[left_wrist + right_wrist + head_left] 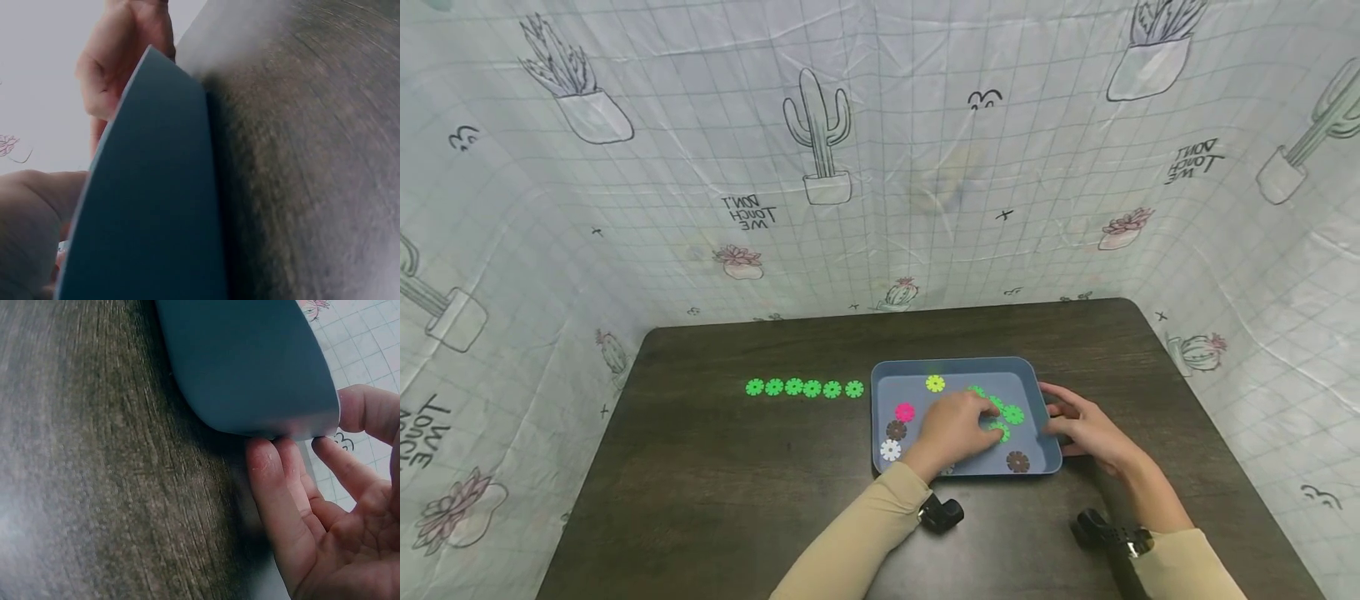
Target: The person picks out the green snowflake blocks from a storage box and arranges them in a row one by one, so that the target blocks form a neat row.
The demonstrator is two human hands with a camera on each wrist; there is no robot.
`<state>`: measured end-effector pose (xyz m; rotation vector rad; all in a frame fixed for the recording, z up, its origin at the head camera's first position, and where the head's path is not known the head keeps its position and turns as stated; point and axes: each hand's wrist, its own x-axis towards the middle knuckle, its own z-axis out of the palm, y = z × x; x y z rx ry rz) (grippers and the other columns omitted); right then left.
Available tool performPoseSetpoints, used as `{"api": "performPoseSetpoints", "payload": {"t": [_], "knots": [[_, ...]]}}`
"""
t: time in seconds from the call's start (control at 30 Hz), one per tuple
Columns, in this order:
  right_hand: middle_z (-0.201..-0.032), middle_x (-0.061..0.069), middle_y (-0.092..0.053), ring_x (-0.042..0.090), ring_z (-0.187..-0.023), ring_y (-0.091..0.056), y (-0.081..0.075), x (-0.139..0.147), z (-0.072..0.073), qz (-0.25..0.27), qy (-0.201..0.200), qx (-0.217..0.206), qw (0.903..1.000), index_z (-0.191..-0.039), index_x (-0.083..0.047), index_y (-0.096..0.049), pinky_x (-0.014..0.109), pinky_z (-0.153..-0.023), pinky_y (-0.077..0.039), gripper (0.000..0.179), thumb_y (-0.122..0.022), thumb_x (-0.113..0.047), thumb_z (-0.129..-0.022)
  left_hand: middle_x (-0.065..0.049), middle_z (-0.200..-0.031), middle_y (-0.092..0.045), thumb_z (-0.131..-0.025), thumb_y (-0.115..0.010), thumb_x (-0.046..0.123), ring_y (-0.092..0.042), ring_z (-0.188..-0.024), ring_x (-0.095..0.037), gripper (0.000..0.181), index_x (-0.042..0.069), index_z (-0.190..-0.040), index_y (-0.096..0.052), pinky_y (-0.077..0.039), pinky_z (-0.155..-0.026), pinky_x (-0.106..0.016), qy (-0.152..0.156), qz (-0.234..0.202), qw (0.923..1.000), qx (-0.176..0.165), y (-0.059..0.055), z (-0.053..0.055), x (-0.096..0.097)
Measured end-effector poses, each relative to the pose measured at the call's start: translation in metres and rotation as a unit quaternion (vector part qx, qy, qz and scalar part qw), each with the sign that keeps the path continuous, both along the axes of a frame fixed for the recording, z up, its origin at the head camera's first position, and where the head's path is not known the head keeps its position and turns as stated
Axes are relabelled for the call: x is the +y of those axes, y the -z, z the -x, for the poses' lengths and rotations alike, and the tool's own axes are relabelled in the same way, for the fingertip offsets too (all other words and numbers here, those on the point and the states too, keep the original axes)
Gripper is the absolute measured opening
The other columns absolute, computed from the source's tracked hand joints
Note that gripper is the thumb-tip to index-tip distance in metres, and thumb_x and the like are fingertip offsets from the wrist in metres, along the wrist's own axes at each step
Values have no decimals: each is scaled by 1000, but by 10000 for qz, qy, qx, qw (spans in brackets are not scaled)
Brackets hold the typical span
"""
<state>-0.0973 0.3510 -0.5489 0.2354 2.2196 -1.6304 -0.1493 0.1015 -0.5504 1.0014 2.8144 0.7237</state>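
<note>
A shallow grey-blue tray (955,363) sits on the table with small notched plastic discs inside. My left hand (957,427) reaches over its near wall, thumb and forefinger apart among several green discs (1013,414). Its fingertips overlap two of these in the head view. My right hand (1097,433) grips the tray's right wall, one digit over the rim and the other fingers against the outside. The right wrist view shows those fingers (265,465) touching the outer wall. In the left wrist view, the tray's outer wall (150,187) hides what lies under the left fingertips.
Also in the tray are a yellow disc (935,383), a pink disc (905,412), a white disc (891,450) and brown discs (1018,462). Left of it, a row of several green discs (812,388) lies on the dark wooden table (737,467). A patterned curtain (880,167) surrounds the table.
</note>
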Motion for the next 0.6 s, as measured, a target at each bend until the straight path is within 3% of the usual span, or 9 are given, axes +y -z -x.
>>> {"api": "performPoseSetpoints", "payload": {"t": [0.3, 0.6], "knots": [[-140, 34, -49, 34, -107, -66, 0, -1, 0, -11, 28, 48, 10000, -164, -7, -25, 52, -80, -59, 79, -64, -8, -96, 15, -98, -69, -85, -82, 48, -62, -85, -2, 30, 31, -110, -81, -45, -62, -23, 109, 479, 9984, 272, 7, -2, 8], [-143, 35, -47, 34, -108, -65, 1, 0, -1, -31, 79, -8, 10000, -164, -8, -25, 52, -80, -59, 78, -64, -8, -96, 17, -89, -63, -84, -84, 47, -58, -80, 1, 27, 31, -105, -81, -42, -60, -21, 116, 461, 9987, 169, 6, -2, 10]]}}
